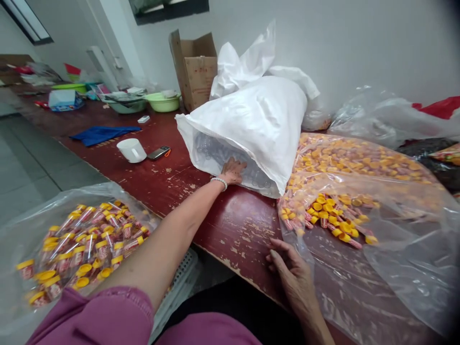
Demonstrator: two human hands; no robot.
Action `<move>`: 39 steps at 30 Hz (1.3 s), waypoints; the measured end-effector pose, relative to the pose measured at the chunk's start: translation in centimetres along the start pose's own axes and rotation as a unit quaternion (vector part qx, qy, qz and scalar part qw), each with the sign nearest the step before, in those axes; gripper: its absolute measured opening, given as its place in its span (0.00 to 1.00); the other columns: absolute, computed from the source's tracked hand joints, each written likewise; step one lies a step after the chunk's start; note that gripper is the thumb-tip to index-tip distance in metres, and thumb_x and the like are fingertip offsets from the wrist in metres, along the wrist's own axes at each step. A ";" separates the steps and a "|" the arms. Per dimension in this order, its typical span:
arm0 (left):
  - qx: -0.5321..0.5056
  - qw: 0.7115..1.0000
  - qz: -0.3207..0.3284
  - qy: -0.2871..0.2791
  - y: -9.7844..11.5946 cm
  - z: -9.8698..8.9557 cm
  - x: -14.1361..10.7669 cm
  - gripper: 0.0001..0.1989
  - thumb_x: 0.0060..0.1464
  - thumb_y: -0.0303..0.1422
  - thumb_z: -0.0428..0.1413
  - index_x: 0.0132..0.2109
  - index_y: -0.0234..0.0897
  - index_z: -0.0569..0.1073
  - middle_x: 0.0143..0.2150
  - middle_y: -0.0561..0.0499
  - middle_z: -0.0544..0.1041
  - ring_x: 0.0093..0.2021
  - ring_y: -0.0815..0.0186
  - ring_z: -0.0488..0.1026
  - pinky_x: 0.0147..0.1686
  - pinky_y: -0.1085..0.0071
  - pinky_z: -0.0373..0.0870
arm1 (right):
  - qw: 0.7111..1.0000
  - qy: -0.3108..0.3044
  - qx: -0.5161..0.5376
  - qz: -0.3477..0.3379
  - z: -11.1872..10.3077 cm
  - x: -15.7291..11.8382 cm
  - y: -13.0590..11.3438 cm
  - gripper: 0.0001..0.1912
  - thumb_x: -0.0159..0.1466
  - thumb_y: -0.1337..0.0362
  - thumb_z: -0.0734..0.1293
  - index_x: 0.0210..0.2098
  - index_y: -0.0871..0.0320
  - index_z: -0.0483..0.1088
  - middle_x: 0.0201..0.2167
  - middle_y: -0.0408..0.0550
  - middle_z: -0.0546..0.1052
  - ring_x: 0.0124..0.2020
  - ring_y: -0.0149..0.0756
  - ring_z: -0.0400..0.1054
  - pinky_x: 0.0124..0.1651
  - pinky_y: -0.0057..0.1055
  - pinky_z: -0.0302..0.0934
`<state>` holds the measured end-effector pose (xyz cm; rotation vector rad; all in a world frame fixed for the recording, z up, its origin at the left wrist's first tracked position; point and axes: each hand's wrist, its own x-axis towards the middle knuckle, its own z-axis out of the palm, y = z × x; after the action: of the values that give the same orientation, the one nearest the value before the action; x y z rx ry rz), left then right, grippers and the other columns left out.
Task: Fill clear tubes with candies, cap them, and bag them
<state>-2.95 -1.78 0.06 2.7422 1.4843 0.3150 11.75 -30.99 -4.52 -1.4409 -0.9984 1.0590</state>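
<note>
My left hand point(233, 171), with a bead bracelet at the wrist, reaches into the mouth of a large white woven sack point(247, 120). Its fingers look spread over clear plastic pieces point(208, 146) inside; their exact shape is hard to make out. Over the table's front edge, my right hand point(290, 266) is open and holds nothing. Beside it lies a clear plastic bag point(341, 282) with yellow-capped pieces point(328, 213) in its mouth. At the left, another clear bag point(17, 239) holds many clear tubes with yellow caps point(86, 244).
On the worn red table point(172, 187) are a white mug point(132, 150), a small dark device point(158, 153) and a blue cloth point(104, 134). A cardboard box point(201, 76) and green basins point(162, 101) stand farther back. White plastic crates point(183, 273) sit below the edge.
</note>
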 end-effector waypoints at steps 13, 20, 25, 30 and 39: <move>-0.028 0.986 0.127 0.101 7.1 1.0 -12.5 0.20 0.49 0.29 0.50 0.50 0.38 0.67 0.45 0.44 0.70 0.50 0.54 0.60 0.40 0.61 0.61 | 0.959 0.077 -0.215 -0.168 1.2 0.8 0.4 0.25 0.60 0.54 0.64 0.55 0.55 0.63 0.42 0.53 0.75 0.40 0.43 0.71 0.41 0.42 0.68; -0.007 0.991 0.072 0.114 6.8 0.4 -15.0 0.34 0.52 0.43 0.49 0.63 0.33 0.52 0.58 0.41 0.61 0.53 0.53 0.56 0.45 0.59 0.60 | 0.778 0.085 -0.428 -0.453 5.5 6.3 -1.1 0.31 0.60 0.68 0.59 0.62 0.65 0.52 0.61 0.64 0.59 0.62 0.50 0.54 0.59 0.49 0.54; 0.006 0.996 -0.061 0.060 5.0 0.6 -16.8 0.28 0.53 0.44 0.48 0.58 0.33 0.59 0.53 0.40 0.65 0.50 0.53 0.59 0.47 0.55 0.59 | 0.720 0.019 -0.483 -0.497 7.2 9.3 0.4 0.23 0.63 0.66 0.58 0.57 0.65 0.60 0.53 0.61 0.69 0.57 0.48 0.61 0.58 0.46 0.56; 0.024 0.996 -0.058 0.066 4.7 0.9 -17.3 0.20 0.55 0.40 0.48 0.51 0.33 0.63 0.49 0.42 0.66 0.48 0.54 0.61 0.45 0.57 0.60 | 0.720 0.018 -0.485 -0.496 7.0 9.5 0.9 0.19 0.65 0.62 0.57 0.53 0.63 0.64 0.48 0.58 0.73 0.54 0.46 0.62 0.57 0.45 0.56; -0.020 0.999 0.010 0.035 3.9 0.4 -17.0 0.14 0.57 0.25 0.42 0.48 0.35 0.66 0.44 0.44 0.69 0.46 0.58 0.64 0.43 0.63 0.64 | 0.789 0.044 -0.471 -0.391 6.0 9.1 1.1 0.16 0.63 0.64 0.57 0.48 0.61 0.66 0.41 0.56 0.74 0.43 0.45 0.66 0.46 0.42 0.59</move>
<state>-8.65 -18.05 -2.89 2.7435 1.4510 0.4397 8.40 -20.87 -6.88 -1.5158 -1.9710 -0.2027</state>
